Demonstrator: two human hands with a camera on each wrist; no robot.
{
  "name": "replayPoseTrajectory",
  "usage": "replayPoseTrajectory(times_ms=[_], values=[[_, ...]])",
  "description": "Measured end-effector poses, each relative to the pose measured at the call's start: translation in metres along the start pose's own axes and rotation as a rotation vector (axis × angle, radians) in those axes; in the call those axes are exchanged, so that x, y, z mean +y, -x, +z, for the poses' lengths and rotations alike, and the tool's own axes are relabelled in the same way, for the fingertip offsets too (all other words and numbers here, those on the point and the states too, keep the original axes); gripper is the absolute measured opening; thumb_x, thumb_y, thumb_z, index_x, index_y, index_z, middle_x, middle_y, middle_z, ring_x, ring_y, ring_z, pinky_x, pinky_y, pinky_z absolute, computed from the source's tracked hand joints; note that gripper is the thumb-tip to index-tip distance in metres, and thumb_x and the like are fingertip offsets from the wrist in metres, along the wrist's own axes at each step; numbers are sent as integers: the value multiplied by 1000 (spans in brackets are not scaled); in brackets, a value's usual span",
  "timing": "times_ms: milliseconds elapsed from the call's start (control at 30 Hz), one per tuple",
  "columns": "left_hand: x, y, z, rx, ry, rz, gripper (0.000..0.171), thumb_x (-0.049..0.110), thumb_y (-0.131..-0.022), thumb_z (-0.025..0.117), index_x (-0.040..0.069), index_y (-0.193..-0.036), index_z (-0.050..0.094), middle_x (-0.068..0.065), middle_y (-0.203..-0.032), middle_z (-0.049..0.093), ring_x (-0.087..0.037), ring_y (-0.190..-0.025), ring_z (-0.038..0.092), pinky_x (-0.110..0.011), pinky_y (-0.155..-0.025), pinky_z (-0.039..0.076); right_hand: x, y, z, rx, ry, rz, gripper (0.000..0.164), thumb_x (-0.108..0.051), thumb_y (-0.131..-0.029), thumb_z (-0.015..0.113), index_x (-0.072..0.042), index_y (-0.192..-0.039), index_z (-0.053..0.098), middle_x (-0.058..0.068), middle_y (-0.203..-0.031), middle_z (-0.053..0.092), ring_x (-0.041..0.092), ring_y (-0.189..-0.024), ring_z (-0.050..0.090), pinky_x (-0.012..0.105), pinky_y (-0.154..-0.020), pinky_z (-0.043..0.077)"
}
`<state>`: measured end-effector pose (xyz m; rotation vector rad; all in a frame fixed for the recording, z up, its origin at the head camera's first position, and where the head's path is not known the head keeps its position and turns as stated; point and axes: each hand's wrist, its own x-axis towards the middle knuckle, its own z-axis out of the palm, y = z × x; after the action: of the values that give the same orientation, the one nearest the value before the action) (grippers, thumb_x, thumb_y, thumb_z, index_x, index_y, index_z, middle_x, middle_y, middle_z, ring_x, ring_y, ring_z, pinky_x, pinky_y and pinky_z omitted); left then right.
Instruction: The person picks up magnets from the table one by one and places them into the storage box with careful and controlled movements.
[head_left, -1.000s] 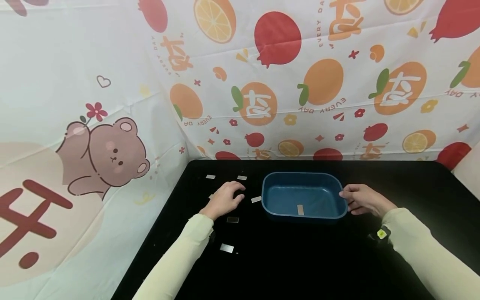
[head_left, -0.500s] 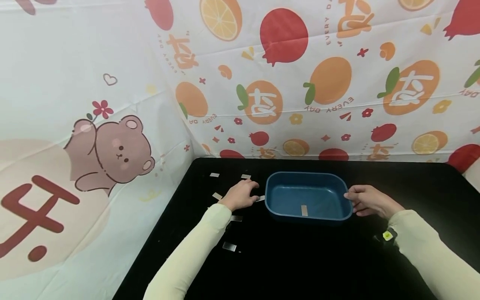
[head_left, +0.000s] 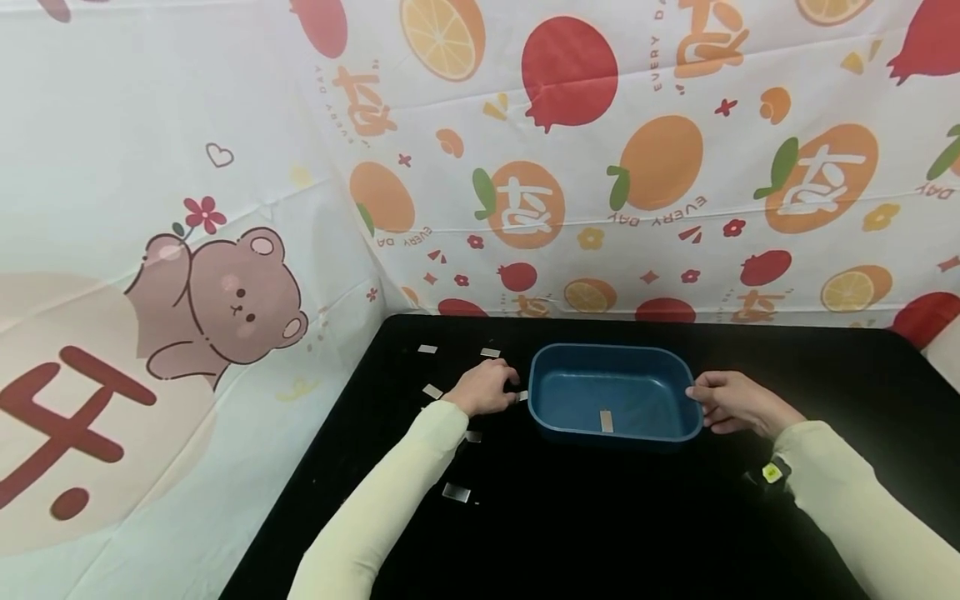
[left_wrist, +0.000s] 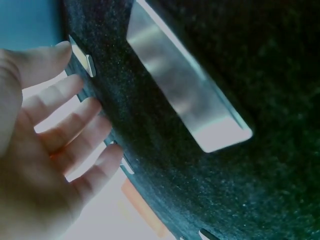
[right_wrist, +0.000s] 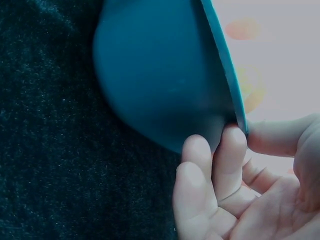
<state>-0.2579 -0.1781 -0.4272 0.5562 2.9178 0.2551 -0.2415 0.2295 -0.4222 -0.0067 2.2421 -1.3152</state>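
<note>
My left hand [head_left: 483, 388] is low over the black table beside the blue plastic basin [head_left: 611, 357]. Its thumb and fingertips are close to a small flat metallic piece [head_left: 523, 397] at the basin's left side, partly hidden by the hand. In the left wrist view the fingers are loosely bent, with the piece [left_wrist: 80, 54] at the thumb tip; whether they touch is unclear. My right hand [head_left: 742, 402] pinches the basin's right rim, thumb on top and fingers against the outer wall [right_wrist: 160, 75]. One flat piece [head_left: 607, 421] lies inside the basin.
More small flat metallic pieces lie left of the basin: two at the back, [head_left: 427, 349] and a second piece [head_left: 491, 352], one piece [head_left: 432, 391] by the left wrist, and a larger-looking piece [head_left: 456, 492] nearer the front. Printed cloth [head_left: 600, 167] hangs behind the table [head_left: 615, 533].
My left hand has moved right, to the piece beside the basin, and covers more of that piece. My right hand keeps its hold on the rim. The head view has shifted slightly.
</note>
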Motion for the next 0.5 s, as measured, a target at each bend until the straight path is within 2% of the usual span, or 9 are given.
replayPoseTrajectory(times_ms=[300,500], values=[[-5,-5,0,-5,31,-4,15,26,-89,73,14,-97,76,-5,-116,64,-20,-94,61,-38,-85,54,0,2,-2,5,26,-19,25,-31,-103,52,-7,-98,59,1,-78,57,16,-73,64,34,-69,59],[-9,-11,2,-23,66,-4,5,19,-87,75,16,-91,77,-2,-112,64,-19,-95,61,-39,-89,53,3,1,-2,12,20,-21,27,-32,-103,52,-6,-101,59,1,-77,58,16,-73,64,33,-68,59]])
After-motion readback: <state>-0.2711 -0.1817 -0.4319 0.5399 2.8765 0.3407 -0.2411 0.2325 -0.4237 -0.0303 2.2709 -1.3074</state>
